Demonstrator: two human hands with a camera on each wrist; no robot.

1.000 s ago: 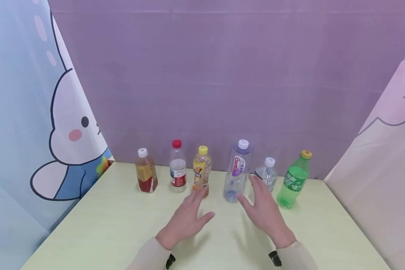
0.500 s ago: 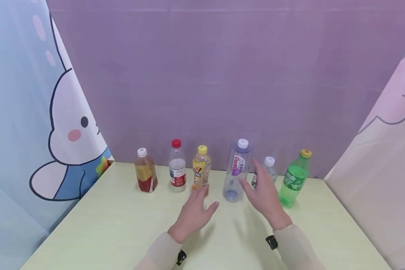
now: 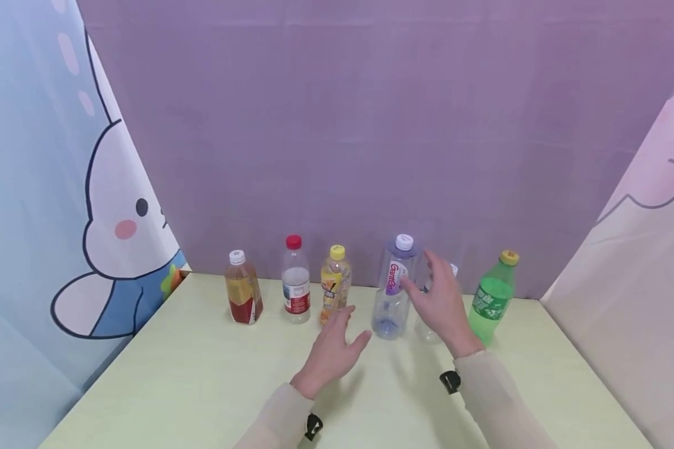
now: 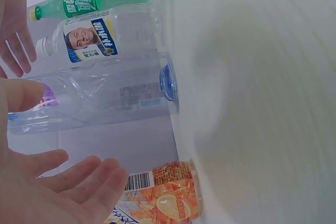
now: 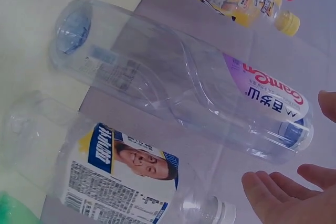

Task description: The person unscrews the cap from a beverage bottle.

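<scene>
A tall clear water bottle (image 3: 390,312) with a white cap stands upright on the table. My right hand (image 3: 440,305) is held up at its right side, thumb and fingers spread apart and relaxed near the label. In the right wrist view, a gap shows between the fingertips (image 5: 257,184) and that bottle's upper end. Behind this hand, a shorter clear bottle (image 5: 121,174) with a portrait label is partly hidden. My left hand (image 3: 331,349) hovers over the table with its fingers extended, holding nothing. It overlaps the base of the yellow-capped orange drink bottle (image 3: 335,284).
Left of the orange drink stand a red-capped clear bottle (image 3: 296,287) and a white-capped bottle (image 3: 244,290) with a red and amber look. A green soda bottle (image 3: 491,299) is at the right end of the row. A purple cloth (image 3: 371,125) hangs behind the table (image 3: 174,386).
My right hand has risen and moved forward to the tall water bottle's label, now covering more of the shorter bottle. My left hand has shifted rightward and slightly forward. The bottles have stayed put.
</scene>
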